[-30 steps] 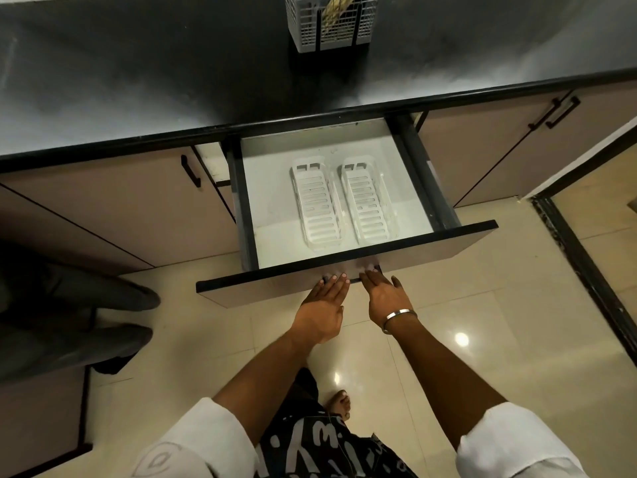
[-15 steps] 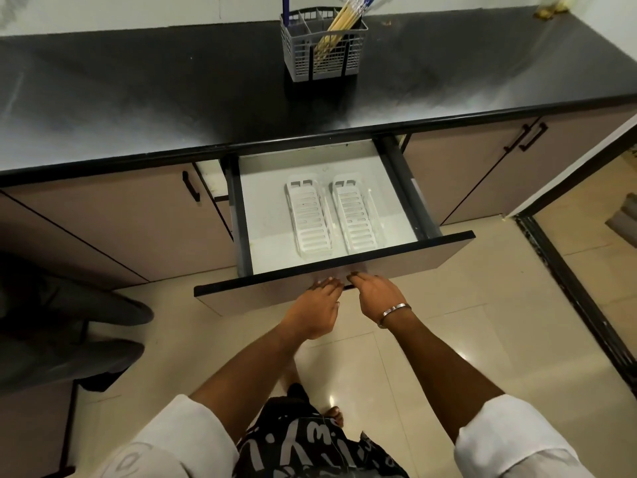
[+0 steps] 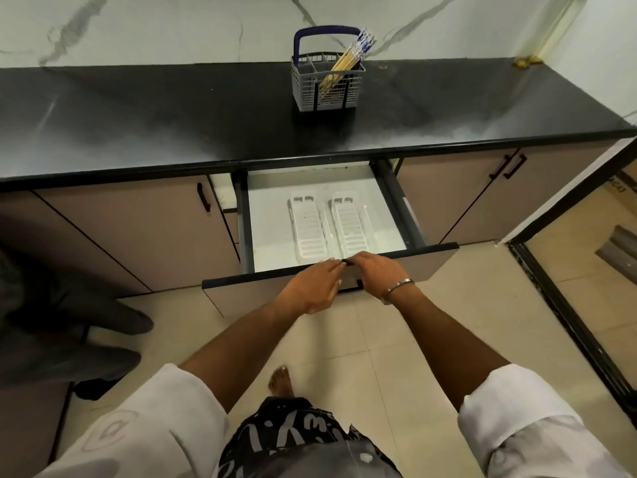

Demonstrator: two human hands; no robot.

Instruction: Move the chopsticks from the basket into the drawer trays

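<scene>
The chopsticks (image 3: 348, 60) stand bundled in one grey basket (image 3: 327, 86) at twelve o'clock on the black bench (image 3: 172, 115), leaning toward one o'clock. They look light, stiff and slick, so they probably want a pinch near the patterned upper ends. Their number is too tightly packed to count. The drawer (image 3: 396, 267) holds two white slotted trays (image 3: 331, 225), side by side, with nothing in them (none moved over yet). Both hands sit at its front edge: the left hand (image 3: 312, 288) flat with straight fingers, the right hand (image 3: 375, 270) curled over the lip.
</scene>
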